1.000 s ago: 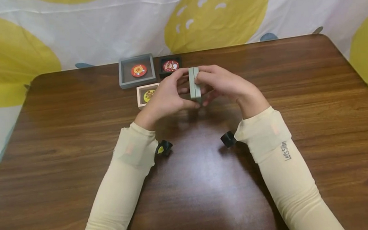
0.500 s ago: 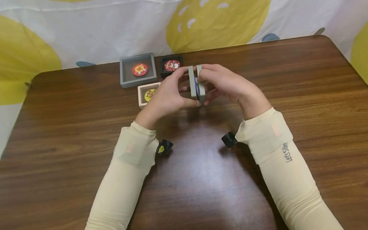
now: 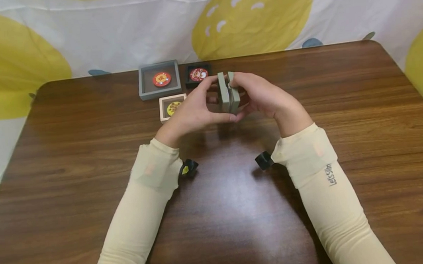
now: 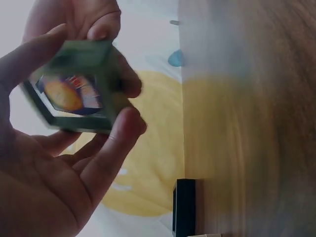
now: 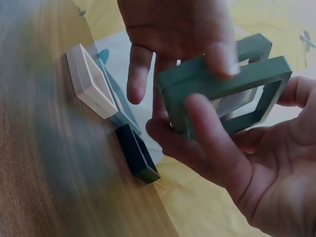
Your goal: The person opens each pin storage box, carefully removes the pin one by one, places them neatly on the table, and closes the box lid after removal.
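A small green two-part display frame [image 3: 225,97] is held upright between both hands, above the table. My left hand [image 3: 190,111] grips its left half, thumb along the lower edge. With thumb and fingers, my right hand [image 3: 261,93] grips the right half. A gap shows between the halves; in the right wrist view the front half [image 5: 274,74] stands away from the back one at one end, while they meet at the other. Through the window, the left wrist view shows a blurred orange-and-purple picture piece [image 4: 64,96].
Behind the left hand lie a large grey frame [image 3: 142,87] with a red disc [image 3: 162,79], a black frame [image 3: 191,85] with a red disc, and a cream frame [image 3: 162,110] with a yellow disc. A patterned cloth [image 3: 148,27] hangs along the table's [image 3: 91,162] back edge.
The green frame's halves stood together one second ago, with only a seam showing. They have since parted into a gap, and the frame has turned slightly. Both hands keep their grip.
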{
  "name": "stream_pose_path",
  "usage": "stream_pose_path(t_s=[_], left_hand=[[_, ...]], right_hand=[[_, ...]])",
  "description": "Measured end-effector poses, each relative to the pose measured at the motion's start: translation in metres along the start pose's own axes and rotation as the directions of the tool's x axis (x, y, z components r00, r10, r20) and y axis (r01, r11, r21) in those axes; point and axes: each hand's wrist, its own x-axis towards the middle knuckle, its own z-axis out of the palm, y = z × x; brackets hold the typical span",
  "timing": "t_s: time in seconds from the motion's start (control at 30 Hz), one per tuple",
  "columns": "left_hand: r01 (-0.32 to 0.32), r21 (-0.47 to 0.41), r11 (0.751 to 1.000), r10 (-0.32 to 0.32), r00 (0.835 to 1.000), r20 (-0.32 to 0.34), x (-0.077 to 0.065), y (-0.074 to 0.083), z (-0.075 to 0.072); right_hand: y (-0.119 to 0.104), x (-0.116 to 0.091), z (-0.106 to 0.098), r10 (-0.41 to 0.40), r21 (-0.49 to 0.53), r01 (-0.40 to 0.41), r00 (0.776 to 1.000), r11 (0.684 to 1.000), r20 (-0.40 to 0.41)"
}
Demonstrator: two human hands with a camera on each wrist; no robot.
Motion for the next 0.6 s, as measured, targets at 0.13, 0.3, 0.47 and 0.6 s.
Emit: stream_pose_path(t_s=[0.13,0.3,0.47,0.6], left_hand=[[0.029,-0.023,0.999,-0.029,1.0,-0.003,0.0016,0.0,0.0019],[0.061,-0.015,0.998,-0.061,0.998,-0.024,0.0014,0.002,0.0019],[0.053,-0.022,0.998,-0.053,0.999,-0.005,0.0012,0.0017,0.0015],[0.067,-0.011,0.998,-0.067,0.998,-0.017,0.0019,0.0013,0.0012]], right_hand=[[-0.0009,-0.0017,-0.0016,-0.005,0.034,0.004,1.0,0.999,0.006],[0.0007,-0.0015,-0.0048,-0.007,0.04,0.007,1.0,0.999,0.014],[-0.001,-0.0017,-0.0063,-0.017,-0.068,0.015,1.0,0.998,-0.022],[-0.0061,-0.0045,-0.009,-0.091,-0.235,0.068,0.992,0.97,-0.088]])
